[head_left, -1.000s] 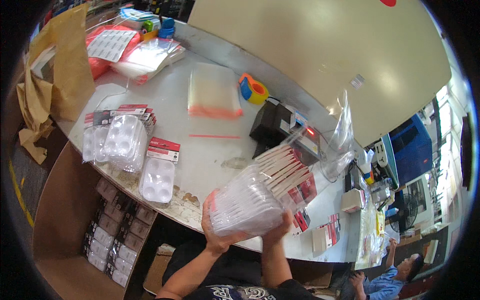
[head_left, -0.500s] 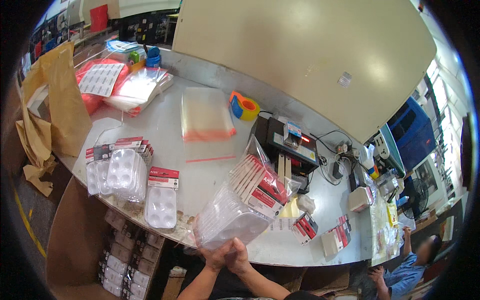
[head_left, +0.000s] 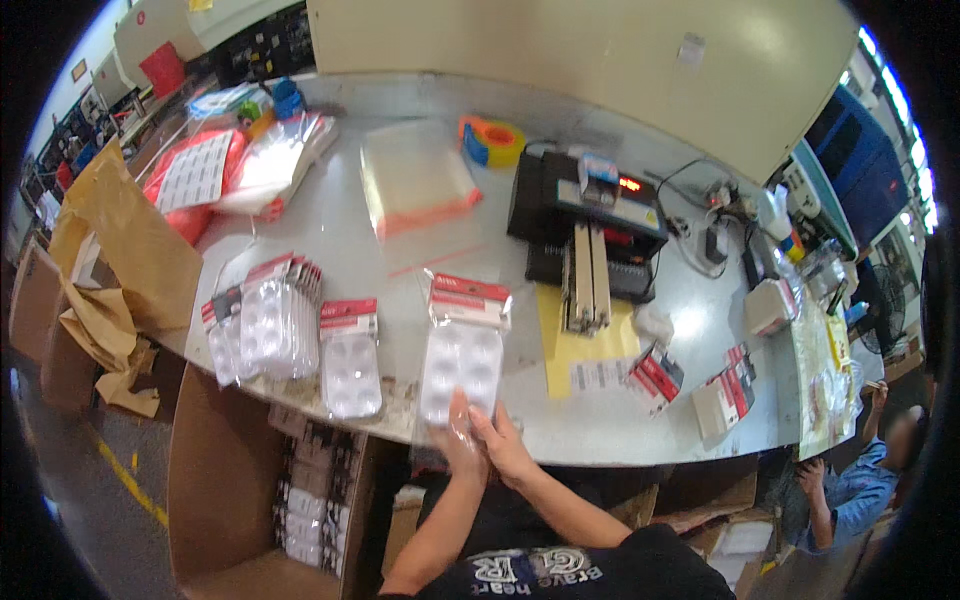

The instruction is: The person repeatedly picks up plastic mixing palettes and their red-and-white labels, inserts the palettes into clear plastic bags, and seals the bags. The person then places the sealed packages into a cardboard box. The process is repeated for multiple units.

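Observation:
A clear-bagged pack of white paint palettes [head_left: 461,365] with a red header card stands at the table's front edge, its header pointing away from me. My left hand [head_left: 460,438] is closed around its lower end, thumb or fingers over the film. My right hand [head_left: 506,446] grips the same end from the right side, its fingers partly hidden behind the pack. Left of it lies a single bagged palette [head_left: 351,374] with a red header. Beside that leans a stack of similar palettes [head_left: 275,325].
A black machine [head_left: 585,205] with a lit display sits right of centre. Clear bags [head_left: 415,175] lie behind the pack, near a tape dispenser [head_left: 492,142]. Red-carded packages [head_left: 725,395] stand at right. Below the front edge is an open cardboard box [head_left: 225,480]. A co-worker [head_left: 865,490] is at far right.
The palette pack has turned from a rightward tilt to nearly straight ahead, header away from me. Both hands have stayed on its lower end. The whole view has shifted.

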`<state>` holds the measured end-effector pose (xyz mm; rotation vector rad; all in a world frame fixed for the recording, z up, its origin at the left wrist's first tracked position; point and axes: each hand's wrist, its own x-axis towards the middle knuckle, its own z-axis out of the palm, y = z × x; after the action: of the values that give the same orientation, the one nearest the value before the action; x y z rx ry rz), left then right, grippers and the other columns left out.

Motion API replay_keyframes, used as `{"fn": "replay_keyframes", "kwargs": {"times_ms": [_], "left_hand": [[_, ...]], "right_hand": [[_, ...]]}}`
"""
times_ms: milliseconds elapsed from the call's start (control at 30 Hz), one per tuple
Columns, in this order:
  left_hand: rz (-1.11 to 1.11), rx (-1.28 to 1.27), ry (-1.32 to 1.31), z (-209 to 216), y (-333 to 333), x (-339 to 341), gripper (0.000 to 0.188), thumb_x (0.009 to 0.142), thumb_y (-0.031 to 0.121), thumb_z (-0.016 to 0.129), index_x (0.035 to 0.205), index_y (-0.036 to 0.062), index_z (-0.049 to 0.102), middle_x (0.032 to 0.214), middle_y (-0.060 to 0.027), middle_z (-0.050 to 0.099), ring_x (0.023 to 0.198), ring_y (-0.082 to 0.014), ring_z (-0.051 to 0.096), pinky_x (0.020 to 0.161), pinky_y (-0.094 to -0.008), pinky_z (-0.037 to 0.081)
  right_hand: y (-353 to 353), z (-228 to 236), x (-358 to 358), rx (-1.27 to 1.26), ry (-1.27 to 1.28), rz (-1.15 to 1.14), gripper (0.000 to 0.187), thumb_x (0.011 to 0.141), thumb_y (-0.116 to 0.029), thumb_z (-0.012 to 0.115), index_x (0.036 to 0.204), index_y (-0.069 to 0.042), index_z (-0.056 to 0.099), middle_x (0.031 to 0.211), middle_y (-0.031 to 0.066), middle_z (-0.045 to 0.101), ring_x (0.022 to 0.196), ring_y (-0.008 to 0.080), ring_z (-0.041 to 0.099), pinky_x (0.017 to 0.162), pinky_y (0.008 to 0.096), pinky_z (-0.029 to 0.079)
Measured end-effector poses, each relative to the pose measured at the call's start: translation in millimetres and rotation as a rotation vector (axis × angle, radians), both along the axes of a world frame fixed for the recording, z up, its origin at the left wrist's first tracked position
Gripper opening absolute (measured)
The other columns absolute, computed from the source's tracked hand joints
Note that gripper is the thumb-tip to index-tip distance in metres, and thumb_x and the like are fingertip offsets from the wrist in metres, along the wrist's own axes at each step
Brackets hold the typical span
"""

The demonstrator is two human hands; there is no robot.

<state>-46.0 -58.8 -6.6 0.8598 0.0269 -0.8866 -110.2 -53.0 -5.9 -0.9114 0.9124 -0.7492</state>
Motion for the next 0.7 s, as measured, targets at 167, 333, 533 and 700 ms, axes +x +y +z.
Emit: {"fn": "replay_keyframes", "kwargs": {"times_ms": [167, 333, 533, 700], "left_hand": [[-0.406, -0.019, 0.143, 40, 34, 8, 0.032, 0.093, 0.012, 0.060, 0.120, 0.0011, 0.050, 0.113, -0.0051, 0.056, 0.104, -0.0134, 0.054, 0.095, -0.0286, 0.041], [-0.923, 0.528, -1.069, 80, 99, 28, 0.048, 0.081, 0.019, 0.075, 0.117, -0.0037, 0.052, 0.085, -0.0087, 0.066, 0.061, -0.0104, 0.061, 0.055, -0.0267, 0.051], [-0.602, 0.653, -1.579, 50, 77, 32, 0.045, 0.076, 0.031, 0.078, 0.103, 0.0015, 0.057, 0.076, -0.0097, 0.062, 0.067, -0.0236, 0.063, 0.061, -0.0329, 0.050], [-0.546, 0.606, -1.214, 50, 81, 45, 0.010, 0.084, 0.011, 0.069, 0.085, 0.0021, 0.066, 0.071, -0.0091, 0.069, 0.062, -0.0151, 0.069, 0.055, -0.0257, 0.051]], "right_hand": [[10, 2, -57, 0.052, 0.004, 0.026, 0.081, 0.091, -0.024, 0.063, 0.148, 0.000, 0.010, 0.136, 0.0242, 0.042, 0.121, 0.0265, 0.047, 0.102, 0.0371, 0.040], [14, 57, -108, 0.098, 0.407, 0.309, 0.042, 0.090, -0.018, 0.064, 0.123, 0.001, 0.046, 0.098, 0.0132, 0.067, 0.085, 0.0151, 0.067, 0.070, 0.0268, 0.052], [27, 61, -86, -0.480, 0.581, 0.299, 0.007, 0.084, -0.005, 0.068, 0.087, 0.000, 0.063, 0.068, 0.0048, 0.066, 0.060, 0.0060, 0.061, 0.053, 0.0219, 0.046], [6, 40, -48, -0.969, 0.558, 0.152, 0.023, 0.072, -0.003, 0.077, 0.090, -0.004, 0.063, 0.078, 0.0061, 0.067, 0.065, 0.0156, 0.065, 0.056, 0.0251, 0.051]]}}
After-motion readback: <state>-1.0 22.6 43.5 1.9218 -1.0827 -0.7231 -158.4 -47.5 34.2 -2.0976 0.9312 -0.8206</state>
